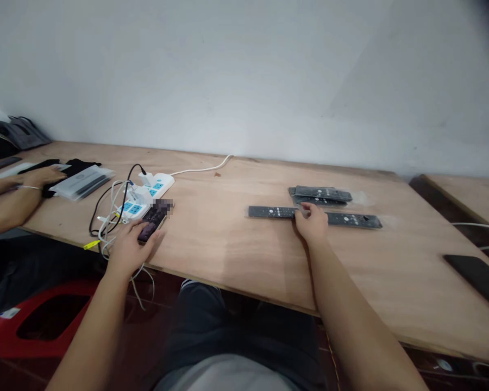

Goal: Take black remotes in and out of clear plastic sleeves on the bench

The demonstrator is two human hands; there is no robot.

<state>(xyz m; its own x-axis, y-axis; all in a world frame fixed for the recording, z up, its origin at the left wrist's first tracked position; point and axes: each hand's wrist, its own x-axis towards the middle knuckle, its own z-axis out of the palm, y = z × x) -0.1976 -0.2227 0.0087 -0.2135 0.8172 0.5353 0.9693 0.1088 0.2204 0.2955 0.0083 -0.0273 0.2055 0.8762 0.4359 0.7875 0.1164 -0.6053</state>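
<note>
My left hand (131,243) is closed around the lower part of a dark smartphone (151,222), fingers on its left side and thumb on its right. The phone lies beside a white power strip (160,187). My right hand (313,222) rests on the table with curled fingers on the end of a black remote control (271,212). Another remote control in clear plastic (354,220) extends right from under that hand. Whether the two touch beneath my hand is hidden. Just behind lie stacked remote controls (324,194) in clear wrap.
White and black cables (114,198) tangle around the power strip and hang over the table's front edge. At left, another person's hand (49,175) is near a plastic-wrapped packet (81,183) and black cloth. A dark flat object (476,277) lies at right. A red stool (8,334) stands below.
</note>
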